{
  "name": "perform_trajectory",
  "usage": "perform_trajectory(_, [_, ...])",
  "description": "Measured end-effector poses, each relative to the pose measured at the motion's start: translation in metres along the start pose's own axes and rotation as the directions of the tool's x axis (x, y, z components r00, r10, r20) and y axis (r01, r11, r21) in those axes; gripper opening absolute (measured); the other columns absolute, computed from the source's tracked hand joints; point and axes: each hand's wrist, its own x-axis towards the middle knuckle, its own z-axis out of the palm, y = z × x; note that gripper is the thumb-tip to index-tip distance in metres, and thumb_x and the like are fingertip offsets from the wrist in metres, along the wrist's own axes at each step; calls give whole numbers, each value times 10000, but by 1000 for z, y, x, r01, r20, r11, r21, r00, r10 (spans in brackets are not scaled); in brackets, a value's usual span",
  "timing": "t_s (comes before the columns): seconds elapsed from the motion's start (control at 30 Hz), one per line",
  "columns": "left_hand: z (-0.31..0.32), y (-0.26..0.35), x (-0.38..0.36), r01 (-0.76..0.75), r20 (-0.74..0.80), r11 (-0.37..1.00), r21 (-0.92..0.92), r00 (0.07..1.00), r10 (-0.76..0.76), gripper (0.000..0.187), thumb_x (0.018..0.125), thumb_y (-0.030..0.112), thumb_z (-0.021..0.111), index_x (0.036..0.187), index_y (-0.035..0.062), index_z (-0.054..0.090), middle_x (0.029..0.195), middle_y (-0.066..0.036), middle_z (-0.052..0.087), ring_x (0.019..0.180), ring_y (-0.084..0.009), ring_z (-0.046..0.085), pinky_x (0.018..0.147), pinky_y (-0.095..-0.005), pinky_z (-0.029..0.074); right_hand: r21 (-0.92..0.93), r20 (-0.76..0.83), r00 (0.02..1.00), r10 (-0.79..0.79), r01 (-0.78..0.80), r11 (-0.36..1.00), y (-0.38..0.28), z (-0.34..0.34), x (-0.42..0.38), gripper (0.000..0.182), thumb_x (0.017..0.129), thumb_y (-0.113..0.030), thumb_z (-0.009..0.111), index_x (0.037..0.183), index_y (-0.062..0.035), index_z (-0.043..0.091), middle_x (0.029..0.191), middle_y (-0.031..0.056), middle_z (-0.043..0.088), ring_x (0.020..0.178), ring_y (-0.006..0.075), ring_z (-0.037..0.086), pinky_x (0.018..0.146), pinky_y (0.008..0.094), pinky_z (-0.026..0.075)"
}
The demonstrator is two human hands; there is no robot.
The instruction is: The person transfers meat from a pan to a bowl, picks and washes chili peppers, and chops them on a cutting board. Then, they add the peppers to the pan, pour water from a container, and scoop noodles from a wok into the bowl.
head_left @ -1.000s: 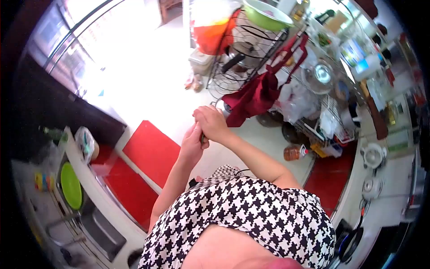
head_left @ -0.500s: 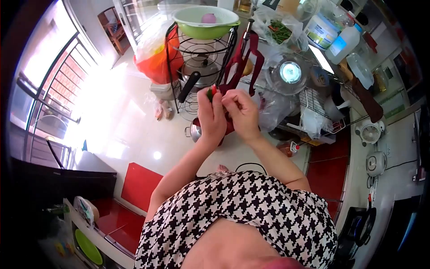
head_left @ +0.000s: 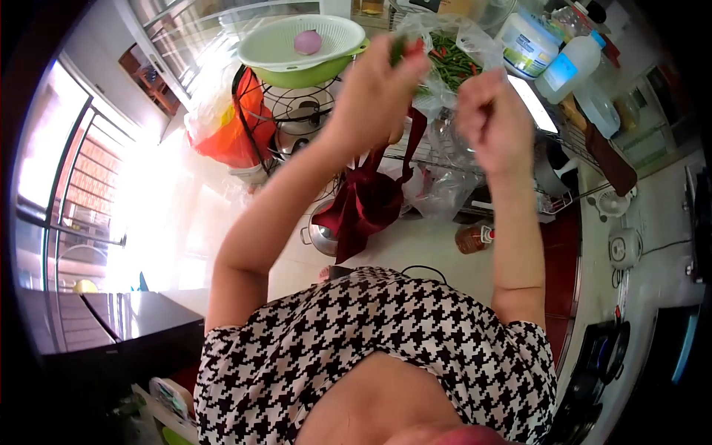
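Note:
My left hand (head_left: 378, 93) is raised beside the plastic bag, its fingers closed around chili peppers (head_left: 414, 49), red and green and smeared by motion. On the right, my right hand (head_left: 495, 122) hangs just in front of the same bag with curled fingers. Whatever may be inside that hand is hidden. Green and red chilies (head_left: 454, 63) fill the open clear plastic bag (head_left: 486, 46) between and behind the hands. To the left stands a white colander in a green basin (head_left: 297, 73), with a purple onion (head_left: 308, 42) in it.
The basin rests on a black wire rack (head_left: 241, 111). A dark red apron-like cloth (head_left: 371, 196) hangs below my hands. A white tub (head_left: 528, 44), a jug (head_left: 569, 70) and a lit phone (head_left: 532, 104) crowd the right side. A red-brown bottle (head_left: 473, 239) stands on the floor.
Both hands have moved up and apart, from together over the dark red cloth to beside the bag of chilies. The view has shifted, and the left hand still holds the chilies.

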Motion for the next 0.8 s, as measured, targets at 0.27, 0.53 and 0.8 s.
perform_trajectory(0.27, [-35,6,96,392,260,742,-544,919,-295,149,858,235,491,809,97,470,642,11,427,492,-75,381,383,-200,286,-673,45,999,-11,39,739,-37,-6,113,184,817,-217,485,884,-65,565,689,38,554,545,136,515,479,245,420])
perform_trajectory(0.53, [14,-63,170,-444,183,713,542,891,416,273,729,233,552,943,67,586,833,-144,609,690,-267,598,576,-390,476,-870,12,990,137,78,-486,0,-34,151,230,694,-351,591,833,-178,650,805,79,623,760,232,592,658,355,457])
perform_trajectory(0.8, [-23,-48,150,-261,293,160,952,929,-226,297,760,293,513,933,66,594,923,-151,597,865,-297,582,720,-401,463,-845,-75,997,-16,-71,-530,-39,-36,139,237,752,-305,568,844,-103,651,815,110,627,781,286,602,676,386,479])
